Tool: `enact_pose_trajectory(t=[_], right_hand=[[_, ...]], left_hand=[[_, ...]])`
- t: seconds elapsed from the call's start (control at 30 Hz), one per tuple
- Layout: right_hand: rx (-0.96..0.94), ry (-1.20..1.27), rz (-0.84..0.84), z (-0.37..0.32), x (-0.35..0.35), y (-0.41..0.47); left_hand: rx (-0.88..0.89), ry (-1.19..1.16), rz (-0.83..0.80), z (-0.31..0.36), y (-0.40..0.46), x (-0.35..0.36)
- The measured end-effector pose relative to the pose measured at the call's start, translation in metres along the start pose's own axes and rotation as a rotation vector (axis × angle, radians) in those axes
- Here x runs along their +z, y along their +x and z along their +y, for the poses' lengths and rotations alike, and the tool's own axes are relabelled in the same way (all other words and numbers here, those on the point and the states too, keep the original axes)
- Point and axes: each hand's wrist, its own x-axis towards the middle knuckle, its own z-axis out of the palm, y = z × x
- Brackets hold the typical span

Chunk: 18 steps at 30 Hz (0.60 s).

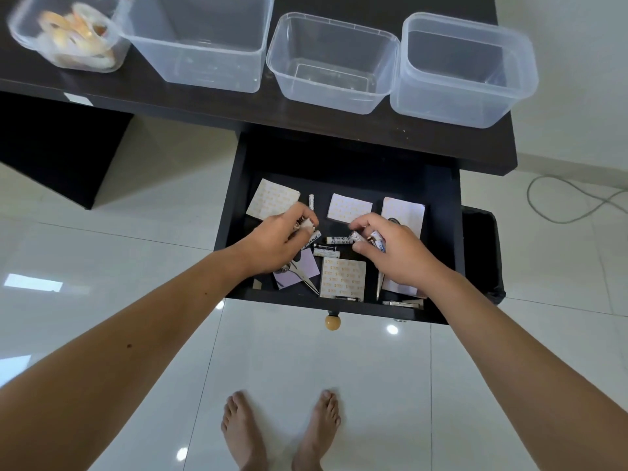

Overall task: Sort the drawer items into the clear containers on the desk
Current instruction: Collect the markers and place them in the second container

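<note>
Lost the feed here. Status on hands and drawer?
Left hand and right hand each grip small white batteries inside the open black drawer. Three clear plastic containers empty. Nothing blocking.

Grey cable (564, 202) on white tiled floor (339, 368); bare feet (282, 433).

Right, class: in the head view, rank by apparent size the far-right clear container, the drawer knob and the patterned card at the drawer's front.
1. Far-right clear container, largest.
2. Patterned card.
3. Drawer knob, smallest.
</note>
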Motion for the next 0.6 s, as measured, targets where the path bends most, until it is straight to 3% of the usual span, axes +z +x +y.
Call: enact_pose_trajectory(t=[0.33, 0.6], right_hand=[[0.014, 0.115, -0.035, -0.012, 0.001, 0.021], [-0.048, -0.166, -0.011, -0.010, 0.013, 0.034]], left_hand=[[-0.026, 0.112, 0.089, -0.008, 0.007, -0.002], [-0.014, 0.225, 0.156, -0.011, 0.014, -0.002]])
